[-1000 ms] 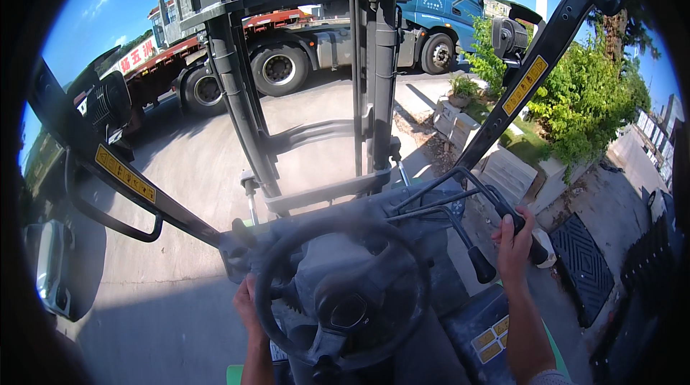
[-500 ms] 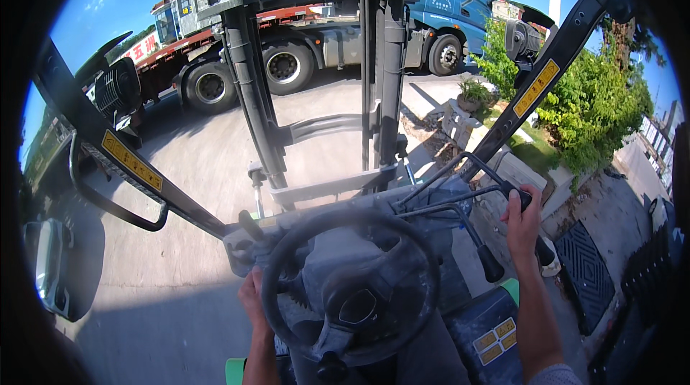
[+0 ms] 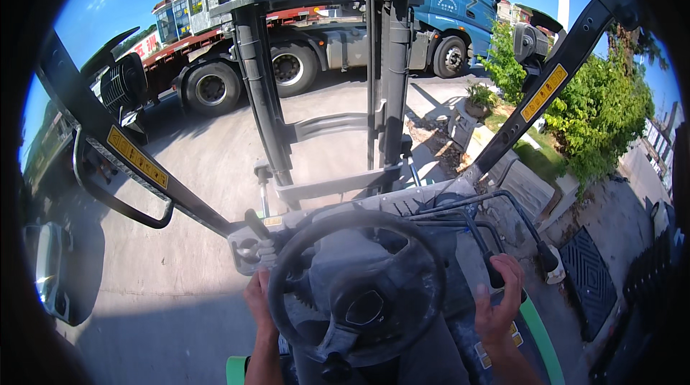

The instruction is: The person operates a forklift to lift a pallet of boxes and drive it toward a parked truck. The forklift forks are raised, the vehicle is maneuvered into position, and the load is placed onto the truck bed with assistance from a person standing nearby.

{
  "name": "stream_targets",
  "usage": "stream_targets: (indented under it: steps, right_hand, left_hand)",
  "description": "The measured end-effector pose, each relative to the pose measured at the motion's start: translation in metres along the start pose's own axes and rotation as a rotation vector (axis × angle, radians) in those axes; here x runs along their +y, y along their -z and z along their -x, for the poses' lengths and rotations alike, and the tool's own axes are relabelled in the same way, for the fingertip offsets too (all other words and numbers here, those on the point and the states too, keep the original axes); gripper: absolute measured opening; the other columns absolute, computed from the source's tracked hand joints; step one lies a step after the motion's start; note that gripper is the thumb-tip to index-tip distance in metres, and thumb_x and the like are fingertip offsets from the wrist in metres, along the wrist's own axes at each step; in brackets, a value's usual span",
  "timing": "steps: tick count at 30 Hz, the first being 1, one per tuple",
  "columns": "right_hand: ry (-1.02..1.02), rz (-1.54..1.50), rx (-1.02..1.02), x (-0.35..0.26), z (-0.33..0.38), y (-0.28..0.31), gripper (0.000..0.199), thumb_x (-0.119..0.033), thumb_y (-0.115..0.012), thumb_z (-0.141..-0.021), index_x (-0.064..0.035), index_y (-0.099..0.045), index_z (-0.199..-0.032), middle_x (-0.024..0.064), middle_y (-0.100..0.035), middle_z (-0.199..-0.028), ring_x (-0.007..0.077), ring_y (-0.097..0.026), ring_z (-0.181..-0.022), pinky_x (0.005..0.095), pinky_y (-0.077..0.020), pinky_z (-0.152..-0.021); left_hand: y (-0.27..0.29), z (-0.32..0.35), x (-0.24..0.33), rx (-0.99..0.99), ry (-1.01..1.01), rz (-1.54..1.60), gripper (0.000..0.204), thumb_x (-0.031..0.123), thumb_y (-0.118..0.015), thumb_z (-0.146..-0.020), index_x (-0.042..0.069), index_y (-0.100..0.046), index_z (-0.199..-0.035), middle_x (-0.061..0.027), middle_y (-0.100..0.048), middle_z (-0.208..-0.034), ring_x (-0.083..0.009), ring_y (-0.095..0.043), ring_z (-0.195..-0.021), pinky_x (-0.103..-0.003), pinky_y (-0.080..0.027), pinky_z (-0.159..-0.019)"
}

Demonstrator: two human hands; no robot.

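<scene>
My left hand (image 3: 260, 297) is at the left rim of the black steering wheel (image 3: 277, 281), its fingers curled against it and partly hidden. Just in front of that hand, a short dark lever (image 3: 255, 225) stands beside the column. To the wheel's right, my right hand (image 3: 499, 302) is half curled, with thumb and fingers apart and nothing visible between them. Its fingertips are at the black knob of a control lever (image 3: 494, 267); whether they touch it cannot be made out. Farther right is another lever knob (image 3: 551, 263).
Ahead rises a forklift mast (image 3: 262, 90) between dark cab pillars (image 3: 535, 98). Beyond it, a blue truck (image 3: 460, 8) with a red trailer bed (image 3: 172, 51) crosses the view. At the right are a planter wall (image 3: 521, 187), green bushes (image 3: 589, 112) and a dark ribbed mat (image 3: 588, 277).
My right hand has come back and down from the raised lever, which now sits lower and nearer, and its fingers have loosened. My left hand remains at the wheel.
</scene>
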State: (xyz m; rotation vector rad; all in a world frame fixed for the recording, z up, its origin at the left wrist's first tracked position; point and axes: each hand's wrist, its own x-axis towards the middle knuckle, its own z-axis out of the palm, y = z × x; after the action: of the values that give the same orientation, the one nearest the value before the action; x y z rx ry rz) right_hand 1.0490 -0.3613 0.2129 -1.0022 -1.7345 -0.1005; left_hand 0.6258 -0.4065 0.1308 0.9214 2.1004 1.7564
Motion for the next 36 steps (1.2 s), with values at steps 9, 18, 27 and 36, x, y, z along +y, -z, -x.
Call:
stream_targets:
  steps: [9,18,27,36]
  right_hand:
    - [0.2,-0.626,-0.472,-0.187,0.04,-0.083,0.044,-0.022,-0.081,-0.08,-0.0033,-0.068,-0.118,0.0122,-0.065,-0.122,0.0327,-0.06,-0.117,0.0492,-0.0482,-0.104]
    - [0.177,-0.592,-0.345,-0.132,0.07,-0.062,0.016,-0.008,-0.083,-0.076,-0.0086,-0.068,-0.083,0.0066,-0.065,-0.085,0.0267,-0.064,-0.083,0.0456,-0.0516,-0.086]
    - [-0.232,-0.431,0.083,-0.08,-0.074,-0.118,0.009,-0.005,-0.076,-0.088,-0.0037,-0.067,-0.091,0.0116,-0.07,-0.08,0.0296,-0.067,-0.075,0.0391,-0.0528,-0.069]
    - [0.411,-0.692,-0.342,-0.205,0.053,-0.149,0.014,-0.017,-0.075,-0.088,-0.007,-0.069,-0.096,0.0049,-0.064,-0.091,0.0229,-0.064,-0.089,0.0387,-0.0496,-0.091]
  left_hand:
    - [0.001,-0.004,-0.001,0.014,-0.031,0.068,0.046,0.029,-0.048,-0.109,-0.004,-0.052,-0.077,-0.0073,-0.045,-0.063,-0.0135,-0.04,-0.066,-0.04,-0.038,-0.058]
    - [0.003,-0.006,-0.003,0.007,-0.061,0.159,0.046,0.028,-0.049,-0.11,0.001,-0.046,-0.072,0.0008,-0.041,-0.064,-0.0095,-0.037,-0.066,-0.034,-0.034,-0.055]
    - [0.0,-0.01,0.008,-0.043,0.008,0.282,0.046,0.03,-0.051,-0.111,0.001,-0.054,-0.075,0.001,-0.05,-0.067,-0.009,-0.043,-0.068,-0.033,-0.039,-0.057]
    - [0.005,-0.028,-0.013,0.051,-0.157,0.082,0.051,0.035,-0.051,-0.11,0.0,-0.05,-0.072,-0.0031,-0.044,-0.059,-0.0127,-0.038,-0.06,-0.037,-0.034,-0.052]
